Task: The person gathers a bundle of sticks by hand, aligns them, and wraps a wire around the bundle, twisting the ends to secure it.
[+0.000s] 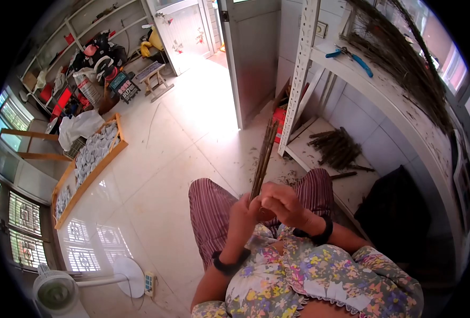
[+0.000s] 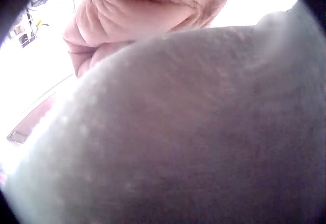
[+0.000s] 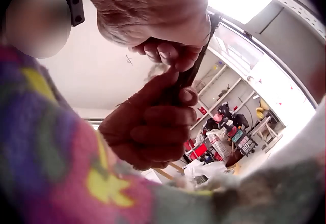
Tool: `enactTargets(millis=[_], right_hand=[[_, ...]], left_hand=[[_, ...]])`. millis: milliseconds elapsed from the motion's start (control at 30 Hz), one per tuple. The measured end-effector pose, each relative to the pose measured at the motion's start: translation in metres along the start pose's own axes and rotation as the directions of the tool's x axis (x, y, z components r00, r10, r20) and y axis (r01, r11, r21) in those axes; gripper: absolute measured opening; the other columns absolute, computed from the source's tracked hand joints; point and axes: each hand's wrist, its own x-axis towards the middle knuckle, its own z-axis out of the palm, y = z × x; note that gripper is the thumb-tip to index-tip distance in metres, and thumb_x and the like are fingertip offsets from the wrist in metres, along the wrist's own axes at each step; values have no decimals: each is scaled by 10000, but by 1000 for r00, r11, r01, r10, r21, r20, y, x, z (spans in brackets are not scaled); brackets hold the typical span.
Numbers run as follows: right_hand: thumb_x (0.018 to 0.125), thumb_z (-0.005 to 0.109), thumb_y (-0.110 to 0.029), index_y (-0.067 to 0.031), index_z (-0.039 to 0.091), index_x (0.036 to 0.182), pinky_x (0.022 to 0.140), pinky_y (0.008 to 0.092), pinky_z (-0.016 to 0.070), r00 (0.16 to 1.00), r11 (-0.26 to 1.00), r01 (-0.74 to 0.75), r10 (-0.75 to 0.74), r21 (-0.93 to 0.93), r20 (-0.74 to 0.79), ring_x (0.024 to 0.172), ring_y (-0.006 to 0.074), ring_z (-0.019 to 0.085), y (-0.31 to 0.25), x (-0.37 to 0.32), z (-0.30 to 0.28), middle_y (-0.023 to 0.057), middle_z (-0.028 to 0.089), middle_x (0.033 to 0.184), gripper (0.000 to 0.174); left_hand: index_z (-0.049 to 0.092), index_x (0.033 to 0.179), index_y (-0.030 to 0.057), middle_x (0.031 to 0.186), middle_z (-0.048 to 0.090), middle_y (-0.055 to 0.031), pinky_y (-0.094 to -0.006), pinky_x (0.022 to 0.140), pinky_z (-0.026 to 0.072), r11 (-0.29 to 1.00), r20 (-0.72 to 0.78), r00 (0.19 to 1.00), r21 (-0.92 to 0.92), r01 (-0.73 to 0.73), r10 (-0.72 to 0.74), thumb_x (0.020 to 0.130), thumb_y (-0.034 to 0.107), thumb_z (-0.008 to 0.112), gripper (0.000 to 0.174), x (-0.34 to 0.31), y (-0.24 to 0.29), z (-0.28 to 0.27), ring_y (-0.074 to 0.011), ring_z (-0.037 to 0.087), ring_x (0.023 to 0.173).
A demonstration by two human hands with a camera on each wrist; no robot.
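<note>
A bundle of thin brown sticks [image 1: 264,159] stands up at a slant in front of the lap. My left hand [image 1: 241,217] grips its lower end, fingers wrapped round it; the right wrist view shows these curled left fingers [image 3: 160,132] from below. Close against it, my right hand [image 1: 285,204] has its fingers bent in at the base of the bundle. Its fingertips [image 3: 167,53] meet the left thumb beside the dark sticks [image 3: 198,63]. What lies between the right fingertips is hidden. Pale blurred cloth [image 2: 193,132] covers most of the left wrist view.
At right, a white shelf [image 1: 389,79] bears long dry stems [image 1: 405,58] and blue-handled pliers [image 1: 351,59]. A pile of short cut sticks [image 1: 336,148] lies on the lower shelf beside a black bag [image 1: 397,206]. A wooden-framed tray [image 1: 121,143] and a fan [image 1: 57,291] stand at left.
</note>
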Motion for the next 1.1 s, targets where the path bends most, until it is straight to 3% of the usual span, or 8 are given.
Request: enactTargets(millis=[133, 233, 433, 733, 933, 1000, 1067, 1100], right_hand=[[850, 609, -106, -21, 524, 774, 588, 401, 414, 979, 983, 182, -178, -37, 95, 646, 331, 525, -4, 2, 12, 123, 512, 695, 142], [835, 640, -131, -45, 471, 710, 557, 414, 389, 965, 969, 236, -226, -68, 134, 615, 342, 494, -6, 0, 18, 113, 466, 647, 227], [841, 636, -136, -43, 469, 718, 542, 401, 389, 967, 975, 214, -203, -62, 153, 600, 331, 499, -11, 1, 18, 116, 462, 629, 228], [863, 618, -144, -28, 499, 762, 553, 391, 414, 970, 990, 140, -136, -8, 203, 628, 339, 530, -22, 1, 19, 139, 508, 672, 194], [872, 582, -102, -17, 567, 806, 587, 344, 449, 998, 999, 22, -24, 38, 59, 650, 276, 561, -16, 8, 2, 110, 544, 709, 108], [882, 574, -110, 1, 569, 783, 589, 299, 451, 999, 978, 44, -49, -203, -19, 627, 197, 556, -15, 16, -20, 73, 549, 714, 148], [912, 546, -106, 16, 566, 780, 559, 242, 422, 899, 899, -437, 437, 4, -15, 638, 88, 534, -24, 14, -48, 54, 588, 772, 181], [909, 552, -112, 13, 567, 767, 551, 235, 413, 893, 892, -446, 449, -75, 26, 627, 75, 523, -24, 14, -62, 40, 583, 742, 190]], left_hand=[[520, 856, 61, 684, 604, -181, -412, 554, 463, 843, -117, 988, 538, -20, 98, 865, 257, 574, 203, -3, 1, -7, -342, 613, 622], [483, 804, 67, 623, 563, -172, -398, 474, 409, 694, -29, 978, 709, -127, 207, 839, 197, 580, 166, -8, -1, -9, -349, 584, 600], [463, 761, 93, 586, 513, -113, -391, 453, 403, 602, -25, 921, 764, -233, 388, 823, 192, 558, 151, -13, 8, -12, -323, 571, 555], [483, 762, 128, 606, 541, -64, -365, 427, 431, 423, 150, 900, 843, -333, 408, 783, 201, 572, 117, -15, -3, -12, -263, 593, 519], [527, 747, 152, 573, 540, -18, -351, 418, 434, 450, 127, 889, 826, -341, 441, 796, 273, 580, 141, -14, -1, -20, -223, 582, 487], [560, 684, 98, 539, 519, -84, -370, 439, 411, 531, 121, 925, 789, -309, 360, 855, 333, 567, 291, -19, 19, -27, -278, 564, 503], [590, 653, 64, 518, 509, -121, -378, 449, 398, 584, 165, 940, 747, -317, 300, 891, 375, 552, 394, -19, 25, -35, -306, 551, 502], [602, 652, 56, 515, 511, -126, -376, 448, 396, 598, 210, 936, 724, -343, 281, 897, 387, 544, 416, -19, 24, -40, -306, 546, 493]])
